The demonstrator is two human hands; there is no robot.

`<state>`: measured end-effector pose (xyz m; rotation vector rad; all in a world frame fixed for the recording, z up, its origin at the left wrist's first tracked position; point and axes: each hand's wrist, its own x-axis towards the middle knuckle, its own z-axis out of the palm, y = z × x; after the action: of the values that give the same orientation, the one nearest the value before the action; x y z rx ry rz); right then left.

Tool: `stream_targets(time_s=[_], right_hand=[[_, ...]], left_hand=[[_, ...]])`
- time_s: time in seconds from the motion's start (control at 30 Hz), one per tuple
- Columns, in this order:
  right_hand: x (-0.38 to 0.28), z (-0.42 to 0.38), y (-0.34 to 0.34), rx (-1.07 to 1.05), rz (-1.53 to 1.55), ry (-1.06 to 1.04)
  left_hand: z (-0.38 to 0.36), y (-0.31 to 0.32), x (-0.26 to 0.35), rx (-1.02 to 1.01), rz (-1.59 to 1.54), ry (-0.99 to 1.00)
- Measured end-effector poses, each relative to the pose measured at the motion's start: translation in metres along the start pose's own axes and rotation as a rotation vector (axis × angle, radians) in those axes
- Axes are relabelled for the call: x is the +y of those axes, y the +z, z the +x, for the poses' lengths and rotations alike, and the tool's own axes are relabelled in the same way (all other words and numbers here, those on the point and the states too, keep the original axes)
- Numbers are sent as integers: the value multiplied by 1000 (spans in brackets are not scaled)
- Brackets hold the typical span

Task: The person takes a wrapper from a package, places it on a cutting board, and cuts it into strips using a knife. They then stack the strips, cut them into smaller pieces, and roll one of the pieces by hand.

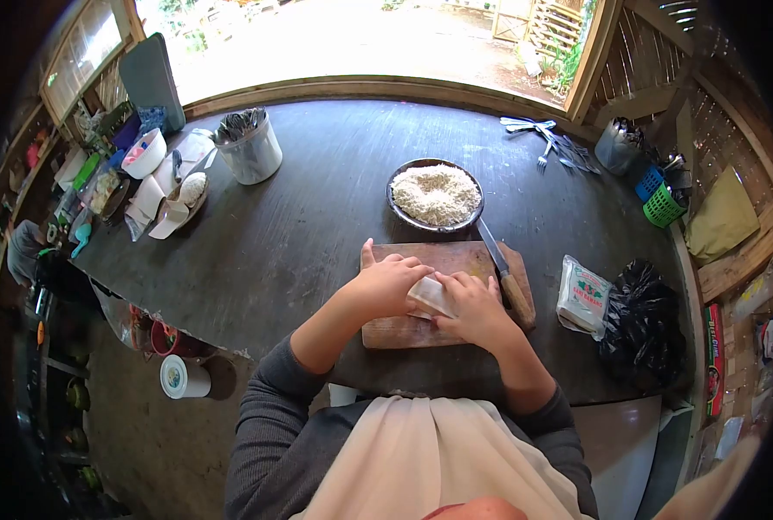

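A dark, rounded wooden counter fills an open-sided hut, with sunlit ground visible beyond its far edge. Near the middle of the counter lies a rectangular brown wooden cutting board, and on it rests a small pale, whitish block with flat faces, tilted slightly toward the right. A person in grey sleeves and a cream apron bends over it: the left hand lies over the block's left end, fingers curled down onto it, while the right hand presses against its right side, the grip of both hands closed on the block. Just right of the hands, a wooden-handled kitchen knife lies along the board, blade pointing toward the far side. Just beyond the board stands a round dark metal dish of white grated shreds. To the right sit a white printed packet and, touching it, a crumpled black plastic bag. At the far left stands a white cylindrical container of utensils; loose metal forks lie at the far right.
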<state>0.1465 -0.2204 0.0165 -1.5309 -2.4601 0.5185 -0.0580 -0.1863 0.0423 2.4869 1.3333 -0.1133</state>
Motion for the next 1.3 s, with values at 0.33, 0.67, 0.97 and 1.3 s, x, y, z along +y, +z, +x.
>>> stream_targets(time_s=[0.33, 0.67, 0.97, 1.3], right_hand=[[2, 1, 5, -21, 126, -43], [-2, 1, 7, -46, 141, -51], [-3, 0, 5, -59, 153, -79], [8, 5, 11, 70, 144, -93]], left_hand=[[-1, 5, -1, 42, 28, 2], [-2, 1, 1, 4, 14, -6], [-3, 4, -1, 8, 36, 9], [2, 12, -7, 121, -6, 30]])
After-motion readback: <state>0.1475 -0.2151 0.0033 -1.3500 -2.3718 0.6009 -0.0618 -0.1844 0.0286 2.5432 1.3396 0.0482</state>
